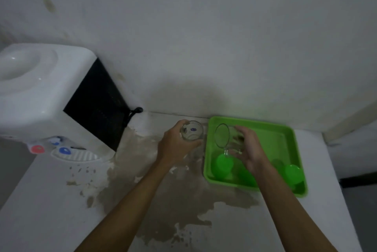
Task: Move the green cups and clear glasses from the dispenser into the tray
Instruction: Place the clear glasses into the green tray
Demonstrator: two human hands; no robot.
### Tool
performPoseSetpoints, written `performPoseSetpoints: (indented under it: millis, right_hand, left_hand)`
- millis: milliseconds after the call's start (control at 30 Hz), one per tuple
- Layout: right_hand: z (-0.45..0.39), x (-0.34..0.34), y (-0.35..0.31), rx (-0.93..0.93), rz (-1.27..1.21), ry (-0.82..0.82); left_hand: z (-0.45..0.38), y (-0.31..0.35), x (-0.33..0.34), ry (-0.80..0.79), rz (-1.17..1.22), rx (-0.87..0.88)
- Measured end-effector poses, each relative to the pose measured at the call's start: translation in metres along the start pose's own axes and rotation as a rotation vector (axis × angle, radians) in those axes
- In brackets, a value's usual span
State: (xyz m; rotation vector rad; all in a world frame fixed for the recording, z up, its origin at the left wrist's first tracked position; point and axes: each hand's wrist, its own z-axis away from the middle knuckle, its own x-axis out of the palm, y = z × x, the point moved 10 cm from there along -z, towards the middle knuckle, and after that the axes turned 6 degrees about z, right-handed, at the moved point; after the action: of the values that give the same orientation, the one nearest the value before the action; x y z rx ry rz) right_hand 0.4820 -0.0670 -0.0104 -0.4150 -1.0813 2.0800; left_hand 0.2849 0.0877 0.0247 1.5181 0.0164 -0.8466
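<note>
A green tray (285, 137) lies on the white counter at the right. Over its left part my right hand (250, 147) grips a clear glass mug (222, 136), tilted on its side with its mouth facing left and its handle down. Just left of the tray, my left hand (175, 145) holds a clear glass (192, 130) upright, a small purple mark showing inside it. Green cups stand in the tray's near part: one (224, 165) at the left, one (293, 174) at the right, and another partly hidden under my right wrist.
A white water dispenser (40, 92) with a black back panel stands at the far left, its red and blue taps (51, 148) above a drip tray. The counter (61, 211) has worn, peeling brown patches in the middle. A white wall rises close behind.
</note>
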Motion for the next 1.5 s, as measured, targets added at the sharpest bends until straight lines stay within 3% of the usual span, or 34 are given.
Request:
performPoseSetpoints:
  millis: [167, 300, 433, 700, 967, 1067, 1167, 1267, 1333, 1500]
  right_hand:
    - [-0.044, -0.030, -0.005, -0.117, 0.140, 0.228]
    - [-0.075, -0.037, -0.010, -0.234, 0.405, 0.351]
    - [-0.091, -0.026, -0.010, -0.359, 0.611, 0.335]
    - [-0.106, -0.003, 0.000, -0.404, 0.982, 0.272]
    - [-0.105, 0.004, 0.005, -0.367, 1.129, 0.154]
    - [-0.096, -0.006, -0.013, -0.408, 0.981, 0.230]
    - [-0.087, -0.021, -0.024, -0.355, 0.551, 0.278]
    - [-0.080, -0.017, -0.003, -0.013, -0.018, 0.084]
    - [-0.071, -0.003, 0.005, 0.156, -0.253, -0.095]
    - [-0.060, -0.020, -0.001, 0.247, -0.519, -0.199]
  left_hand:
    - [-0.017, -0.003, 0.022, 0.018, -0.013, -0.038]
    - [-0.032, -0.015, 0.037, -0.006, -0.031, -0.112]
    - [-0.044, -0.027, 0.045, -0.014, -0.094, -0.145]
    - [-0.054, -0.043, 0.055, -0.032, -0.062, -0.192]
    - [-0.053, -0.030, 0.047, 0.011, 0.043, -0.163]
    - [-0.054, -0.013, 0.048, 0.016, 0.140, -0.130]
    - [-0.055, 0.015, 0.055, 0.004, 0.179, -0.066]
    - [-0.053, 0.049, 0.070, -0.034, 0.175, 0.001]
    - [-0.051, 0.065, 0.081, -0.058, 0.190, 0.031]
    - [-0.045, 0.095, 0.115, -0.109, 0.228, 0.075]
